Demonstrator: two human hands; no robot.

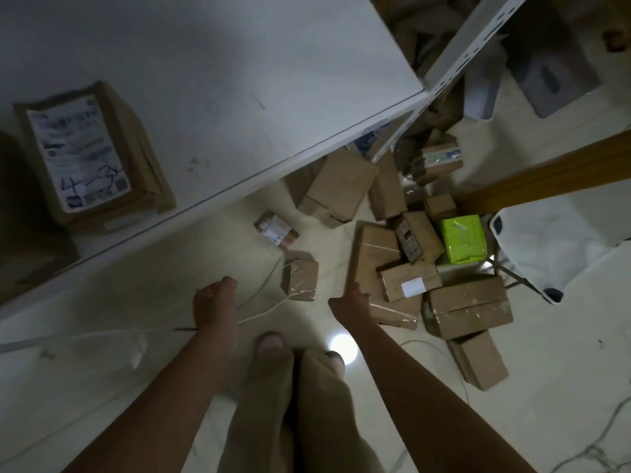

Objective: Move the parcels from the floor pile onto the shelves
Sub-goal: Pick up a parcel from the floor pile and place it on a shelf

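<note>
While both arms reach down, the left hand [215,302] and right hand [348,307] hang loose-fingered and empty, the floor pile [409,281] of parcels lying at two o'clock and one labelled parcel [92,155] on the shelf [239,80] at ten o'clock.

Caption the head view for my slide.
Left hand and right hand reach toward brown cardboard parcels piled on the floor beside a white shelf holding one labelled parcel.

2 hands [215,302] [351,307], 1 green parcel [462,238], 1 shelf [239,80]
</note>
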